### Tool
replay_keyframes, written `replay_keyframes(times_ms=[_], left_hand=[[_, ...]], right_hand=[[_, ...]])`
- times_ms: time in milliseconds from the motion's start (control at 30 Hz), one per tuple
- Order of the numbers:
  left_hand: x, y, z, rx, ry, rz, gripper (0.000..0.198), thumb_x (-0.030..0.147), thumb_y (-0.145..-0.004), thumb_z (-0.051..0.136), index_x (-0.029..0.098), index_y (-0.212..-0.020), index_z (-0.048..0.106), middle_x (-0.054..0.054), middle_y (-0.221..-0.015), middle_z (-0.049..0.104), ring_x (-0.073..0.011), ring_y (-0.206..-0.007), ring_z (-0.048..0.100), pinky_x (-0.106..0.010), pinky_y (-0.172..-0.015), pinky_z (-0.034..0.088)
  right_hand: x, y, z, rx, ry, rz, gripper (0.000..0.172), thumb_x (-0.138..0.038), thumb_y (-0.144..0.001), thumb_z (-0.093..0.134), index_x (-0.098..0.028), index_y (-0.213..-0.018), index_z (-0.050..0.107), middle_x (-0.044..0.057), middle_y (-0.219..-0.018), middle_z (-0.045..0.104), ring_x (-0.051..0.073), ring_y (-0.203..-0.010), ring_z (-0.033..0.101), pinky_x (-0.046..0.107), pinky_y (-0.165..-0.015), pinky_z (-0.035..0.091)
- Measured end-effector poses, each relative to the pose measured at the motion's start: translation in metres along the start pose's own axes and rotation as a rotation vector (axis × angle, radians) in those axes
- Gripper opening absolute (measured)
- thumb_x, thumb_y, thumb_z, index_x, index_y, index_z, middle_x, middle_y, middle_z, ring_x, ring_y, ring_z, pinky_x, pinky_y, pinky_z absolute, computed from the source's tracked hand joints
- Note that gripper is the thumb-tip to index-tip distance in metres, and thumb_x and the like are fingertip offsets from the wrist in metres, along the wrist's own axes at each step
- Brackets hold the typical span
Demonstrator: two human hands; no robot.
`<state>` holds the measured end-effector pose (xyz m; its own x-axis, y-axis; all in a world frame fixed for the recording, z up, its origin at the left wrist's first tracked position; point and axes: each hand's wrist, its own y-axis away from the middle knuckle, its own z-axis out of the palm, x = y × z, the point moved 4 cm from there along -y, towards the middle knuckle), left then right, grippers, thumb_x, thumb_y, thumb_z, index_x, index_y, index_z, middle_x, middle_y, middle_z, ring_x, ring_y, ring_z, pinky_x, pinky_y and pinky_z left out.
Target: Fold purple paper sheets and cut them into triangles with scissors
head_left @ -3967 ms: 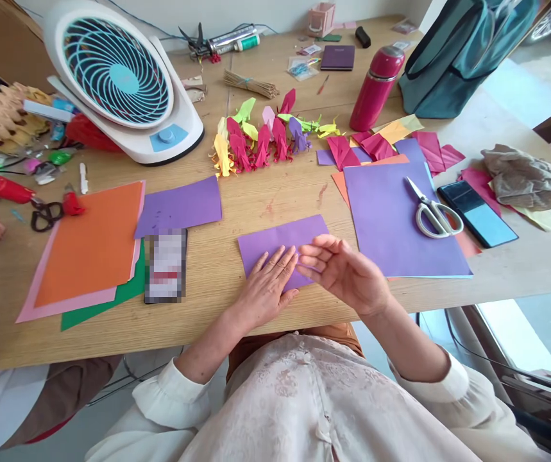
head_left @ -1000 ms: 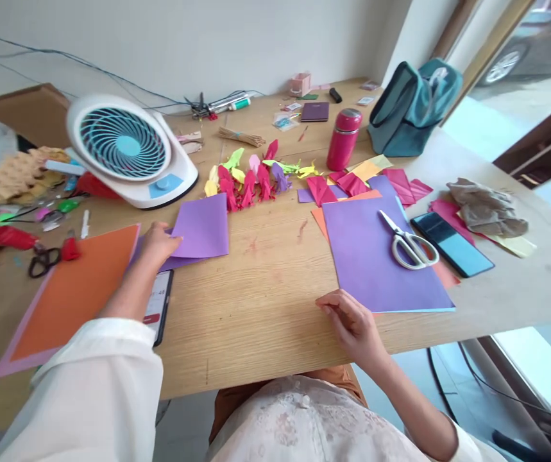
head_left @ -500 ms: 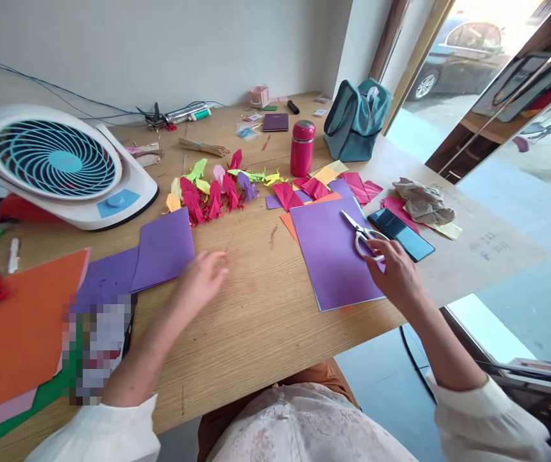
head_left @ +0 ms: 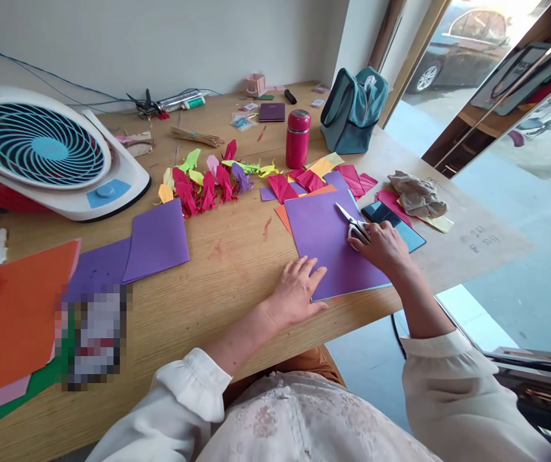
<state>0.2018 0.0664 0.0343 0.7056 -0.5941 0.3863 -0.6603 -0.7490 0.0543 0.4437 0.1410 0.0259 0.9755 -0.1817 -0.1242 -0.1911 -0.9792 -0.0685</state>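
A large purple sheet of paper (head_left: 311,221) lies at the right front of the table, with other coloured edges showing beneath it. My left hand (head_left: 298,290) rests at its lower left corner, fingers spread. White-handled scissors (head_left: 347,213) are on the sheet, blades pointing to the far left. The fingers of my right hand (head_left: 389,247) are closed over their handles and hide part of them. Just behind that hand is a dark phone (head_left: 412,237). An orange sheet (head_left: 282,217) sticks out at the purple sheet's left side.
Folded paper shapes (head_left: 208,186) lie in the middle, before a pink flask (head_left: 298,141). A teal bag (head_left: 352,115) and crumpled cloth (head_left: 419,194) are at the right. On the left are a fan (head_left: 126,173), purple paper (head_left: 157,240) and an orange sheet (head_left: 15,314).
My left hand has moved right, from beside the smaller purple papers to the large sheet's lower corner. My right hand has settled further over the scissors' handles. The view has shifted slightly.
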Motion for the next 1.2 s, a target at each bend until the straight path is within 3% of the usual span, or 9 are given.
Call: replay_keyframes(times_ms=[133, 267, 333, 500, 633, 800, 933, 1067, 1200], left_hand=[[0.001, -0.005, -0.002, 0.016, -0.014, 0.001, 0.067, 0.053, -0.083, 0.072, 0.023, -0.14, 0.053, -0.016, -0.15, 0.051, -0.0344, -0.139, 0.044, -0.051, -0.116, 0.036], [-0.011, -0.024, -0.016, 0.038, -0.005, -0.031, 0.058, 0.049, -0.088, 0.068, 0.023, -0.138, 0.055, -0.012, -0.134, 0.061, -0.0285, -0.122, 0.058, -0.042, -0.106, 0.046], [-0.029, -0.044, -0.028, 0.061, -0.025, -0.072, 0.051, 0.043, -0.09, 0.067, 0.023, -0.136, 0.056, -0.011, -0.131, 0.062, -0.0266, -0.119, 0.06, -0.038, -0.104, 0.047], [-0.09, -0.102, -0.061, 0.155, -0.074, -0.275, 0.049, 0.031, -0.089, 0.068, 0.017, -0.135, 0.056, -0.017, -0.135, 0.057, -0.033, -0.13, 0.052, -0.044, -0.109, 0.042], [-0.116, -0.131, -0.068, 0.133, -0.077, -0.357, 0.06, 0.046, -0.082, 0.075, 0.016, -0.131, 0.059, -0.018, -0.139, 0.055, -0.0384, -0.133, 0.049, -0.048, -0.108, 0.043], [-0.123, -0.152, -0.071, 0.074, -0.051, -0.421, 0.083, 0.053, -0.064, 0.088, 0.014, -0.131, 0.057, -0.023, -0.146, 0.047, -0.0439, -0.136, 0.043, -0.053, -0.109, 0.042], [-0.126, -0.164, -0.076, 0.055, -0.021, -0.469, 0.095, 0.049, -0.06, 0.091, 0.014, -0.138, 0.051, -0.025, -0.149, 0.044, -0.0466, -0.138, 0.04, -0.061, -0.11, 0.038], [-0.126, -0.171, -0.08, 0.093, 0.003, -0.466, 0.088, 0.038, -0.063, 0.092, 0.014, -0.137, 0.053, -0.023, -0.147, 0.045, -0.0446, -0.139, 0.04, -0.059, -0.111, 0.039], [-0.133, -0.171, -0.081, 0.152, 0.035, -0.45, 0.061, 0.026, -0.074, 0.086, 0.012, -0.128, 0.06, -0.022, -0.142, 0.051, -0.0389, -0.134, 0.047, -0.053, -0.108, 0.045]], right_hand=[[0.005, -0.004, 0.004, -0.019, -0.027, 0.016, 0.06, -0.061, -0.086, 0.063, -0.014, -0.124, 0.065, 0.017, -0.118, 0.063, 0.032, -0.109, 0.061, 0.041, -0.093, 0.047], [0.008, -0.011, 0.006, -0.017, -0.045, 0.015, 0.048, -0.05, -0.088, 0.064, -0.014, -0.119, 0.067, 0.016, -0.111, 0.066, 0.031, -0.105, 0.064, 0.039, -0.088, 0.048], [0.009, -0.013, 0.007, -0.009, -0.046, 0.017, 0.043, -0.046, -0.086, 0.066, -0.015, -0.115, 0.068, 0.015, -0.108, 0.066, 0.031, -0.102, 0.065, 0.039, -0.085, 0.048], [0.008, -0.009, 0.01, 0.046, -0.06, 0.002, 0.039, -0.044, -0.089, 0.06, -0.015, -0.112, 0.069, 0.016, -0.107, 0.066, 0.03, -0.099, 0.065, 0.04, -0.085, 0.049], [0.007, -0.001, 0.013, 0.119, -0.09, 0.006, 0.039, -0.044, -0.089, 0.056, -0.015, -0.113, 0.067, 0.016, -0.106, 0.065, 0.031, -0.1, 0.064, 0.042, -0.088, 0.05], [0.007, 0.005, 0.017, 0.193, -0.115, 0.011, 0.039, -0.043, -0.087, 0.055, -0.015, -0.112, 0.065, 0.016, -0.106, 0.063, 0.034, -0.103, 0.062, 0.046, -0.091, 0.049], [0.008, 0.008, 0.019, 0.286, -0.161, -0.008, 0.038, -0.045, -0.087, 0.055, -0.016, -0.109, 0.065, 0.016, -0.103, 0.062, 0.034, -0.101, 0.06, 0.047, -0.091, 0.049], [0.009, 0.009, 0.019, 0.344, -0.196, -0.02, 0.035, -0.045, -0.086, 0.056, -0.018, -0.106, 0.064, 0.015, -0.101, 0.062, 0.033, -0.099, 0.06, 0.046, -0.089, 0.049], [0.005, 0.01, 0.017, 0.339, -0.226, -0.048, 0.033, -0.044, -0.088, 0.055, -0.019, -0.107, 0.063, 0.013, -0.102, 0.062, 0.03, -0.095, 0.06, 0.043, -0.086, 0.049]])
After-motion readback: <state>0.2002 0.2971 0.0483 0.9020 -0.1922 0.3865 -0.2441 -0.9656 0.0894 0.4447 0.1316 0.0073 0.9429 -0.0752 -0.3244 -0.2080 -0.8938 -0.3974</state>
